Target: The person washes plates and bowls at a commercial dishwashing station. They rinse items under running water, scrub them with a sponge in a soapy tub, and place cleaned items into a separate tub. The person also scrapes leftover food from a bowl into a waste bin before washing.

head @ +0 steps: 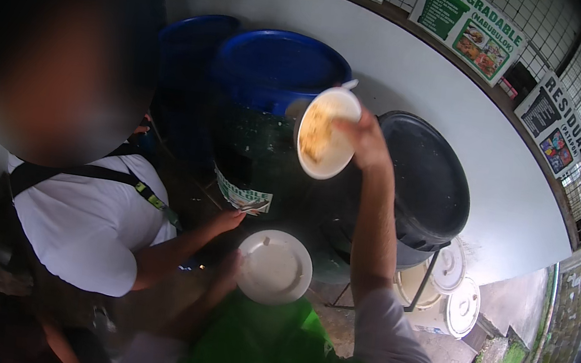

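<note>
My right hand (370, 139) grips a white bowl (345, 158), tipped so that its inside faces me. Yellowish food remains (318, 130) cling to the bowl's inner wall, and the tip of a white utensil (350, 84) shows behind its rim. Beneath the bowl stands a dark drum (263, 140) with a printed label (240, 191) on its side; the drum's opening is hard to make out. Lower down, my left hand (229, 269) holds a white plate (274, 266) by its left rim, in front of my green apron (260, 341). A few scraps lie on the plate.
At left stands a person in a white shirt (89, 222), one hand (228, 221) holding a slim utensil. Behind are a blue drum lid (287, 56) and a bin with a black lid (427, 176). White lidded pails (463, 306) stand at right. Signs (466, 32) line the wall top.
</note>
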A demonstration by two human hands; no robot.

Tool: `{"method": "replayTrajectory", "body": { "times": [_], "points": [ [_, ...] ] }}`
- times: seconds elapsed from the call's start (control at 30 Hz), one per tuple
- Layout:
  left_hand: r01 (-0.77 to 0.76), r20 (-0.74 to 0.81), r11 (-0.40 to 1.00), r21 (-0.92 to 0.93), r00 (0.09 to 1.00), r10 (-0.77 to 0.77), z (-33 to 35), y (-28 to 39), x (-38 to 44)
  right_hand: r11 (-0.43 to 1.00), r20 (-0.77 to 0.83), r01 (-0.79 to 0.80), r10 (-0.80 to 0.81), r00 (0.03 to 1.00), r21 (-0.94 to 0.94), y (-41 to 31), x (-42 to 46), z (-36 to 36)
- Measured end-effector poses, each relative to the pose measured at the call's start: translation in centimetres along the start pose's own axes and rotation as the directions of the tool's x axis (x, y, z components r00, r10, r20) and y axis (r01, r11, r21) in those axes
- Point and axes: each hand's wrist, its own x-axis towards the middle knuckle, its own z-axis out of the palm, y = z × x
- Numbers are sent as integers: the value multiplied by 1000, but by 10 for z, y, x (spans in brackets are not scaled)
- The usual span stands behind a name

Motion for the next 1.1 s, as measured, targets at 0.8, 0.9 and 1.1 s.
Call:
{"method": "replayTrajectory", "body": {
  "times": [0.8, 0.9, 1.1],
  "points": [
    [53, -211, 782, -620, 950, -232, -137, -20, 38, 813, 113, -499, 550, 828, -299, 462, 268, 264],
    [37, -295, 755, -655, 907, -301, -145, -27, 59, 784, 19, -483, 531, 847, -390, 543, 308, 296],
    [15, -434, 690, -724, 767, -472, -163, -18, 59, 831, 70, -499, 529, 846, -245, 682, 426, 357]
  ]
}}
